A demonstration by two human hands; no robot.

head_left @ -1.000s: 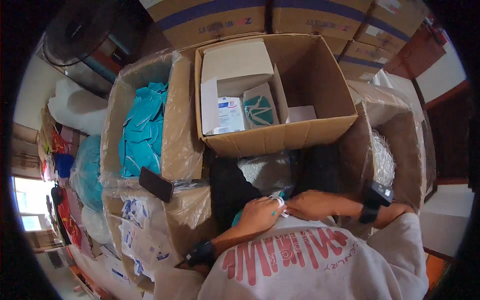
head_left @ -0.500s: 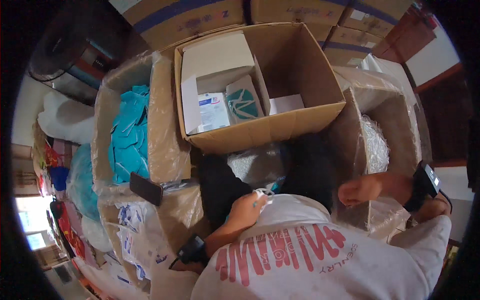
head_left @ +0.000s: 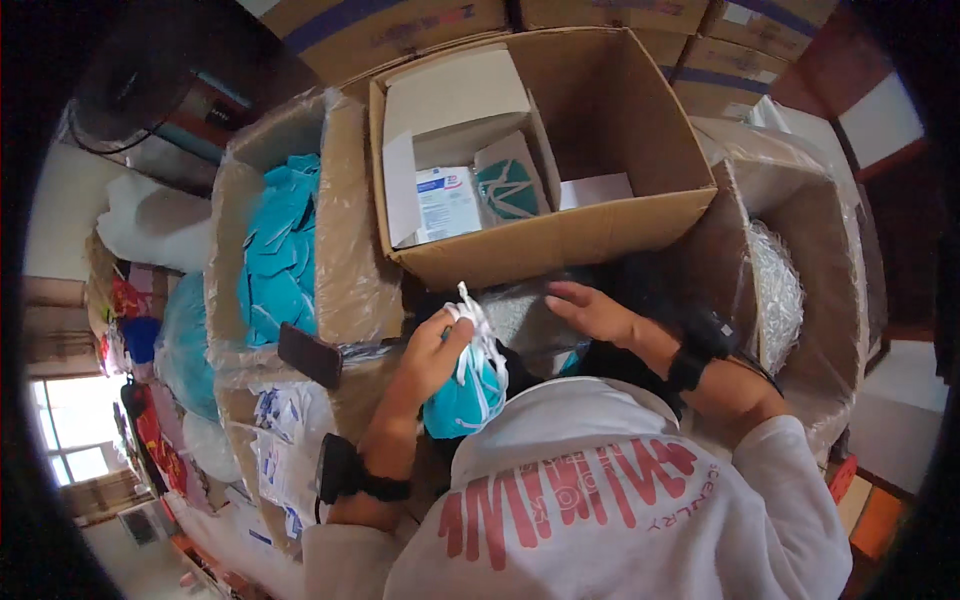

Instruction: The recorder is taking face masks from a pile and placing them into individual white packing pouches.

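In front of my torso, my left hand (head_left: 435, 350) is closed round a bundle of white elastic straps. A teal face mask (head_left: 460, 408) hangs from it; whether more than one mask is there I cannot tell. My right hand (head_left: 595, 313) is held apart to the right, its fingers stretched out and holding nothing. Just beyond both hands stands a large cardboard box (head_left: 560, 240). Inside that, a white carton (head_left: 458, 95) holds a printed white packet (head_left: 446, 204) and teal masks with straps (head_left: 512, 188).
On the left, a plastic-lined box holds many teal masks (head_left: 280, 260). Nearer is a box of white and blue sachets (head_left: 285, 440), with a dark phone (head_left: 310, 355) at its edge. White strands (head_left: 778, 300) fill part of the right box. Closed cartons (head_left: 400, 30) stand behind.
My left hand has risen from my lap, bringing the teal mask and white straps into view. My right hand has moved inward from the right and opened. The whole view has shifted slightly.
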